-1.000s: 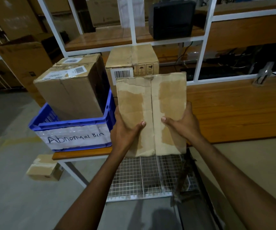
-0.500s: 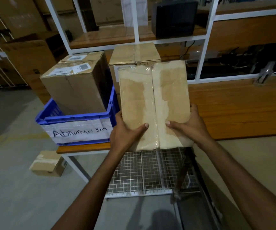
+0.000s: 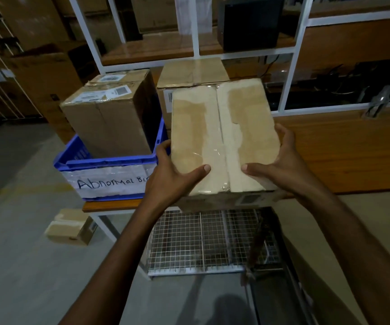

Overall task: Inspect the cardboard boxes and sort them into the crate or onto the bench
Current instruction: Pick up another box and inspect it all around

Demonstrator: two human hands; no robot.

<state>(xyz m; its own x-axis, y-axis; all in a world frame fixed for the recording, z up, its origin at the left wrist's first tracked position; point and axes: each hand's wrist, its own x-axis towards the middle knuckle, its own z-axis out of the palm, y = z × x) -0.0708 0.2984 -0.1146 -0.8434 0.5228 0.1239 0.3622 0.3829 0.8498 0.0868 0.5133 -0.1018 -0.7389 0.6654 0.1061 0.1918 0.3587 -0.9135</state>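
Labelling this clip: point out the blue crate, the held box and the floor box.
blue crate [image 3: 109, 163]: head view, front rim.
held box [image 3: 189, 127]: head view, taped top face.
floor box [image 3: 65, 227]: head view, top face.

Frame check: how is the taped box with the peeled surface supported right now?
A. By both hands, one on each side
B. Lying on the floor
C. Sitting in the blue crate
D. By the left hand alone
A: the left hand and the right hand each hold one side of the taped box, thumbs on its top face, with the box outside the blue crate.
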